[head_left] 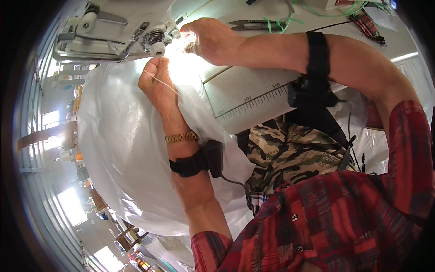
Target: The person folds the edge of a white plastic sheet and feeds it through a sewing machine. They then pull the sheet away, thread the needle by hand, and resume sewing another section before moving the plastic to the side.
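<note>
A sewing machine [156, 38] with a metal tension dial and white thread fills the upper left. My left hand [156, 84] is closed just below its head, thumb and finger pinched together at the edge of a bright glare. A loose white thread [164, 82] trails across that hand. My right hand [215, 41] reaches in from the right, its fingers bent together beside the needle area. Strong lamp light washes out its fingertips and whatever they may hold. A large sheet of white, shiny fabric [122, 149] hangs under and around my left forearm.
The machine table [253, 97] carries a printed ruler scale along its near edge. Thread snips [256, 25] and tangled green thread [290, 20] lie toward the back. A plaid scrap [368, 29] sits at the far right. Camouflage cloth [294, 147] covers my lap.
</note>
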`<action>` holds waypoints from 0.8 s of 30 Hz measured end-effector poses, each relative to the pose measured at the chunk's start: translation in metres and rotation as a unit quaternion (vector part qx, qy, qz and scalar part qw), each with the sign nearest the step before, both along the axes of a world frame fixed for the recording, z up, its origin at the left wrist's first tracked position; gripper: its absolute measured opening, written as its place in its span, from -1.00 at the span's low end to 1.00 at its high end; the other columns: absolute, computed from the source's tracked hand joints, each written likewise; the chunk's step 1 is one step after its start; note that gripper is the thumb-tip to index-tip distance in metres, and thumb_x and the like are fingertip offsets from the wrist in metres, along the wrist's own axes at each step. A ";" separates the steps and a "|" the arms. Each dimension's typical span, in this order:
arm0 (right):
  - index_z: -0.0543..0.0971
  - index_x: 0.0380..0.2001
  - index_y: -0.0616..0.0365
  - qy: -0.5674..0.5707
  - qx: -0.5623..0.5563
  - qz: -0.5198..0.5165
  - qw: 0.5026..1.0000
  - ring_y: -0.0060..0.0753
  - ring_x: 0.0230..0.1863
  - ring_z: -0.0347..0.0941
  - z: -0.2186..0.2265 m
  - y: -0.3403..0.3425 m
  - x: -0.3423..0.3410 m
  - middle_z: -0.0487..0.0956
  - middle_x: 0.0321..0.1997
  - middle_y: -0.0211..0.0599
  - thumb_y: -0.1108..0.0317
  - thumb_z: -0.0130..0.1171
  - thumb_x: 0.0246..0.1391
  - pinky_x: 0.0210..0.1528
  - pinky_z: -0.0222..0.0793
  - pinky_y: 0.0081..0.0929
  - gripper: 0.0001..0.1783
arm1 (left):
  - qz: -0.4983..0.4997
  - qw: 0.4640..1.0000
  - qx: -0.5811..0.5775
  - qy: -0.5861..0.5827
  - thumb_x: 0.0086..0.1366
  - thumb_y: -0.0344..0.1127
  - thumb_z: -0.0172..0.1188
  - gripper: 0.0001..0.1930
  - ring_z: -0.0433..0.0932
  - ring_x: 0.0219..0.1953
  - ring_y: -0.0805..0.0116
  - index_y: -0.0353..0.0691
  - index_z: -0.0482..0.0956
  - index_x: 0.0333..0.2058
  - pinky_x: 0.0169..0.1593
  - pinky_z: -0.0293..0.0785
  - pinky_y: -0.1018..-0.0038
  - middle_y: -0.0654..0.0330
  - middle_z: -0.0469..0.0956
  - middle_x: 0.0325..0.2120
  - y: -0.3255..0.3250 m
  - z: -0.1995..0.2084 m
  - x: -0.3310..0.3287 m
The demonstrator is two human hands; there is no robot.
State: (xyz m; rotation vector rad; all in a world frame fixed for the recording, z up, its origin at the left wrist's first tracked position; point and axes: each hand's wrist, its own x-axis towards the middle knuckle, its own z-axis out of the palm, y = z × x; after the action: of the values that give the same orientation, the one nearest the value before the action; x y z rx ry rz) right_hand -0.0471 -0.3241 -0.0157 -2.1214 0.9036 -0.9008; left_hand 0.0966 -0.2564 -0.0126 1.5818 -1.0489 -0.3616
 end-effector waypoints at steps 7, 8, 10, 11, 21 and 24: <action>0.51 -0.02 0.17 0.017 0.040 -0.086 0.995 -0.08 -0.04 0.49 -0.002 0.003 0.019 0.58 -0.13 -0.02 0.13 0.31 -0.04 0.04 0.36 -0.24 -0.47 | 0.000 0.999 -0.034 -0.022 0.14 -0.47 0.25 -0.83 0.48 -0.40 0.51 -0.46 0.59 -0.30 -0.25 0.42 0.58 0.20 0.58 -0.46 -0.006 -0.014 0.014; 0.53 -0.04 0.14 0.014 0.046 -0.099 0.994 -0.08 -0.05 0.49 -0.004 0.002 0.020 0.58 -0.14 -0.04 0.11 0.33 -0.06 0.02 0.37 -0.25 -0.47 | -0.007 0.999 -0.033 -0.012 0.14 -0.47 0.25 -0.83 0.48 -0.39 0.50 -0.45 0.59 -0.30 -0.25 0.42 0.58 0.20 0.58 -0.46 -0.007 -0.012 0.010; 0.54 -0.03 0.02 0.013 0.041 -0.122 0.992 -0.21 -0.03 0.49 -0.009 0.002 0.023 0.59 -0.14 -0.20 0.11 0.28 -0.03 0.05 0.27 -0.30 -0.53 | -0.004 0.999 -0.032 -0.015 0.14 -0.48 0.25 -0.83 0.48 -0.40 0.50 -0.46 0.59 -0.30 -0.26 0.43 0.58 0.20 0.58 -0.46 -0.007 -0.009 0.005; 0.55 -0.02 -0.10 0.009 0.040 -0.143 0.989 -0.34 -0.01 0.49 -0.007 0.003 0.024 0.60 -0.13 -0.37 0.10 0.23 0.00 0.07 0.18 -0.34 -0.57 | 0.000 0.999 -0.027 -0.021 0.13 -0.48 0.25 -0.83 0.48 -0.40 0.50 -0.46 0.59 -0.29 -0.27 0.43 0.59 0.20 0.57 -0.46 -0.006 -0.008 0.004; 0.60 -0.17 0.07 0.024 0.047 -0.142 0.988 -0.13 -0.13 0.52 -0.008 -0.002 0.027 0.60 -0.19 -0.17 0.15 0.38 -0.15 -0.04 0.38 -0.31 -0.57 | 0.002 0.999 -0.030 -0.019 0.14 -0.46 0.27 -0.82 0.49 -0.39 0.50 -0.45 0.59 -0.29 -0.27 0.44 0.58 0.19 0.58 -0.44 -0.007 -0.010 0.007; 0.60 -0.16 0.08 0.023 0.012 -0.131 0.991 -0.14 -0.12 0.52 -0.006 0.001 0.026 0.61 -0.19 -0.17 0.15 0.37 -0.13 -0.04 0.38 -0.33 -0.57 | 0.006 1.000 -0.018 0.001 0.14 -0.46 0.27 -0.82 0.50 -0.39 0.50 -0.44 0.60 -0.29 -0.25 0.44 0.57 0.18 0.59 -0.44 -0.005 -0.009 0.006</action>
State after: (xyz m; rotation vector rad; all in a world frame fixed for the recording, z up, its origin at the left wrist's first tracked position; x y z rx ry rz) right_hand -0.0207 -0.3232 -0.0215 -2.0415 1.2309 -0.9672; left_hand 0.1029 -0.2614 -0.0216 1.5557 -1.0387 -0.3347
